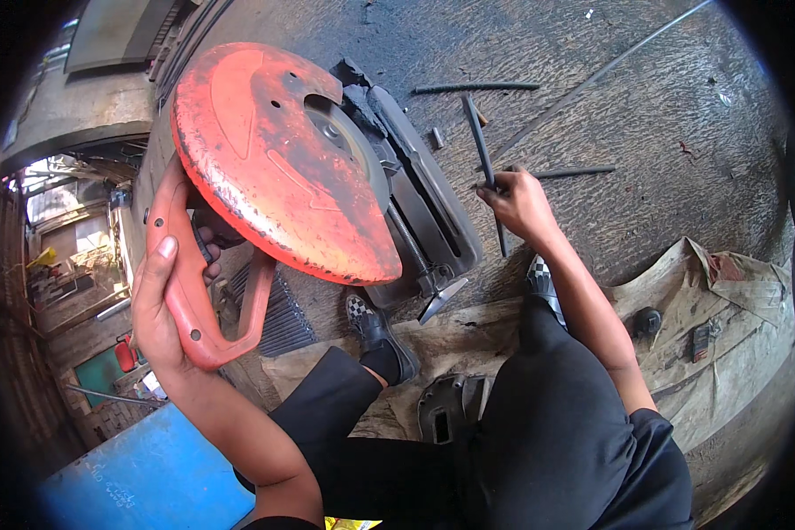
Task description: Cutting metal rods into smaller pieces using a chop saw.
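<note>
My left hand is wrapped round the handle of an orange chop saw, thumb on the outer side. The saw's scuffed guard covers much of its cutting disc. Below the disc lies the dark metal base, which has a long slot. To the right of the base, my right hand pinches a short dark metal rod held at a steep slant. Only some fingers of the left hand show behind the handle.
Dark rods lie on the rough floor beyond, with a short cut piece and a long thin rod. Dirty cloth spreads at the near right. A ridged dark bundle sits under the saw handle, and a blue box stands near left.
</note>
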{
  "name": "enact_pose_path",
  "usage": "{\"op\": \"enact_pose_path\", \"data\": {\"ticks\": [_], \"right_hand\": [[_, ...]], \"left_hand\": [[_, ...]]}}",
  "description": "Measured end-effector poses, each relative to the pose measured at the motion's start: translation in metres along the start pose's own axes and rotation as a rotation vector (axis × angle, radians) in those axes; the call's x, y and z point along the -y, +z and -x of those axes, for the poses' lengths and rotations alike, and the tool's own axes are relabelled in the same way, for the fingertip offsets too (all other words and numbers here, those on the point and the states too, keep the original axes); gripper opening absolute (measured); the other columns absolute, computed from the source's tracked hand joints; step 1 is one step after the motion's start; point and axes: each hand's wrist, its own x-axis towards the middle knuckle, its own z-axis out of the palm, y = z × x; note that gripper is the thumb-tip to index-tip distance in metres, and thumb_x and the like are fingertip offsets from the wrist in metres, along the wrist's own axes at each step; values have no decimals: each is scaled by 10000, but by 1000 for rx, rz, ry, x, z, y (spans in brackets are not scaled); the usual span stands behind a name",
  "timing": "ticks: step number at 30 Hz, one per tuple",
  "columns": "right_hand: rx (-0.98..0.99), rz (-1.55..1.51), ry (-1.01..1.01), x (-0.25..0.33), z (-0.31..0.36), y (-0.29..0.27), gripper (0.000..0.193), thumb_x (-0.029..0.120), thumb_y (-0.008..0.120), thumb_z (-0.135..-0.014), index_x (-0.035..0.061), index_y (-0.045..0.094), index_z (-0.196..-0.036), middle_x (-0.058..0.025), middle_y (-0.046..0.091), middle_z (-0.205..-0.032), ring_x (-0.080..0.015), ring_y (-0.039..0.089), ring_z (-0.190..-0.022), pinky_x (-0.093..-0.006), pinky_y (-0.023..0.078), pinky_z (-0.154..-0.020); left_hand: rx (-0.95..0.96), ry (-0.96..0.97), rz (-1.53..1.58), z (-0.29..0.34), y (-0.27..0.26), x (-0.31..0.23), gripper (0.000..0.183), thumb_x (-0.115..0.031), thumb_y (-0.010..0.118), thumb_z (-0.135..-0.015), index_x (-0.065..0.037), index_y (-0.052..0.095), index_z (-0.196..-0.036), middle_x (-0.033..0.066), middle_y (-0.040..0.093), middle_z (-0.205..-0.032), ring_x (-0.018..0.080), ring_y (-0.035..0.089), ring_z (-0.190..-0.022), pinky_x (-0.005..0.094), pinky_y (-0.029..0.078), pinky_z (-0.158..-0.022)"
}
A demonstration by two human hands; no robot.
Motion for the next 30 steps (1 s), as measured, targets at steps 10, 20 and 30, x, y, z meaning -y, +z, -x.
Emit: {"op": "enact_pose_path", "data": {"ticks": [10,20,30], "right_hand": [[310,-746,-257,-7,-1,13,311,189,440,-877,-21,618,-1021,-61,502,-713,-163,480,-696,-330,411,-654],[441,-785,-227,13,2,39,279,198,454,-900,-22,625,-908,-7,505,-621,-107,470,-547,-301,394,-509],[637,-1028,18,23,5,46,311,292,453,-1026,24,605,-983,65,397,-604,-38,330,-463,-226,250,-410]], "left_hand": [[-31,-35,-66,0,-2,-1,615,-354,608,-911,59,460,-1341,144,625,-1091,197,608,-986,321,484,-841],[11,-76,-228,-12,-1,-18,664,-338,601,-898,16,400,-1423,81,587,-1218,107,575,-857,235,486,-724],[-106,-135,-128,-6,1,-19,529,-286,608,-920,72,498,-1293,147,647,-997,160,629,-845,247,518,-698]]}}
